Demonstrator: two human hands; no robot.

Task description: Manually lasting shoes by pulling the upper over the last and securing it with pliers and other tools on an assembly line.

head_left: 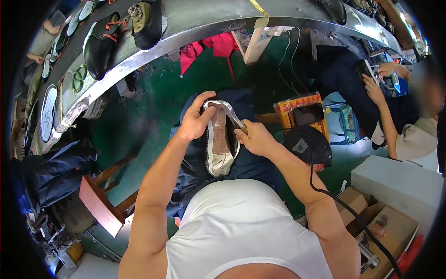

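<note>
In one white sleeveless top [241, 218], we sat with one shoe [219, 135] lying sole up across our lap, on dark trousers [186, 158]. Its long reddish-brown bottom panel sat inside a silvery-white border; the edge was toothed, and a dark gap showed along the right side. Our left hand [197, 118] gripped the far end, thumb on the underside. Our right hand [256, 138] was clenched around the handle of one curved metal tool [228, 111], its head reaching that same end. To our right were one black rounded object [307, 146] and one orange-and-red box [282, 110] bearing one dark flat panel [308, 114]. Beyond, we saw one co-worker [413, 142]. Across the metal bench [195, 21], two dark shoes [101, 51] stood at left and one dark shoe [333, 10] at right.
</note>
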